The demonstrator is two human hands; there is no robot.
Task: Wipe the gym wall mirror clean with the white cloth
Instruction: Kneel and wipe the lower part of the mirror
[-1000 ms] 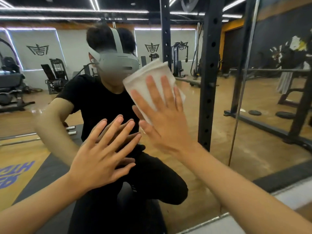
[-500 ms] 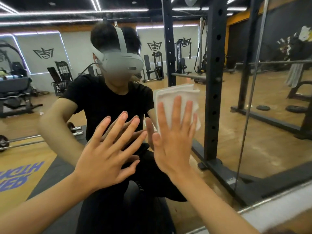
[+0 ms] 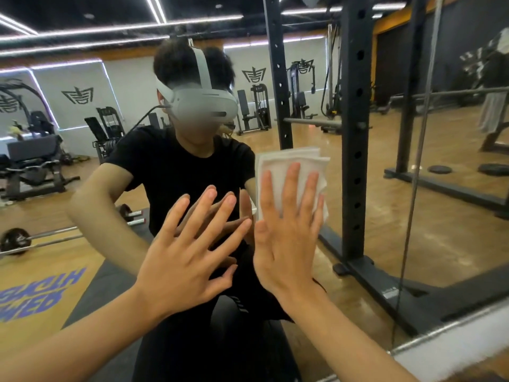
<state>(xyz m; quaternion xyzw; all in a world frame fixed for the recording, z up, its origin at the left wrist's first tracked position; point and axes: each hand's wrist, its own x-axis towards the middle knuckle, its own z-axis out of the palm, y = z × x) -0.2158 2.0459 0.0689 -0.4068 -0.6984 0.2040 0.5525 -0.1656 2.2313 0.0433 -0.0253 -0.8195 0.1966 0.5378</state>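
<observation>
1. We face the gym wall mirror (image 3: 454, 150), which fills nearly the whole view.
2. Our right hand (image 3: 286, 244) lies flat, fingers straight and slightly spread, pressing the white cloth (image 3: 292, 159) against the glass just right of centre.
3. The cloth is folded into a pad; its upper part shows above our fingertips (image 3: 294, 169), just beside the reflected black rack post (image 3: 355, 128).
4. Our left hand (image 3: 187, 260) is open too, fingers fanned, just left of the right hand; it holds nothing and seems to brace against the glass.
5. We judge the wiping under way, not finished: the cloth covers a small patch, with wide stretches of mirror left, right and above it.
6. We cannot tell which parts are already clean; pale hazy patches (image 3: 451, 260) at the lower right could be smears or only marks in the reflection.
</observation>
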